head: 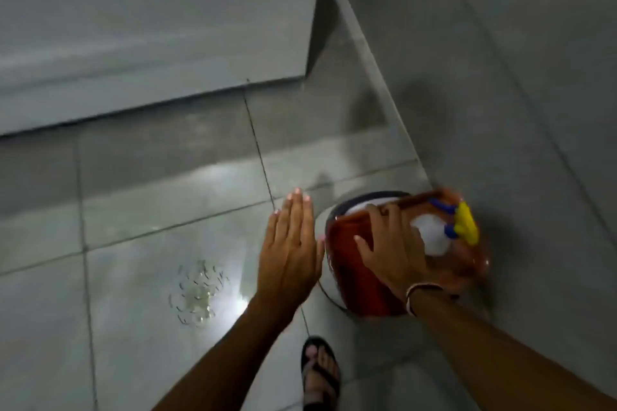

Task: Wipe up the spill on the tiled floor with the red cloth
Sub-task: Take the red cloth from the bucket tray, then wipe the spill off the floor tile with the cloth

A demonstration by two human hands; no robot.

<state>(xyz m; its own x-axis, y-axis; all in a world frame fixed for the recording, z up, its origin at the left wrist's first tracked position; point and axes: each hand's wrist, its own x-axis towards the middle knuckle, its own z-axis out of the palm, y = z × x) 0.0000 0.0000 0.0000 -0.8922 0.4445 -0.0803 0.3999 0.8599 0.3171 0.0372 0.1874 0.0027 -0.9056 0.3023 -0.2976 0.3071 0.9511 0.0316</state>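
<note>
The spill is a small patch of clear droplets glinting on the grey tiled floor, left of centre. A red cloth with white, blue and yellow print lies over a round dark-rimmed container beside the wall. My right hand rests on top of the cloth, with its fingers curled over the cloth's far edge. My left hand hovers flat with fingers straight and together, just left of the cloth, holding nothing. The image is motion-blurred.
A large white cabinet or appliance stands on the floor at the upper left. A grey tiled wall runs along the right. My foot in a black sandal stands at the bottom, right of the spill.
</note>
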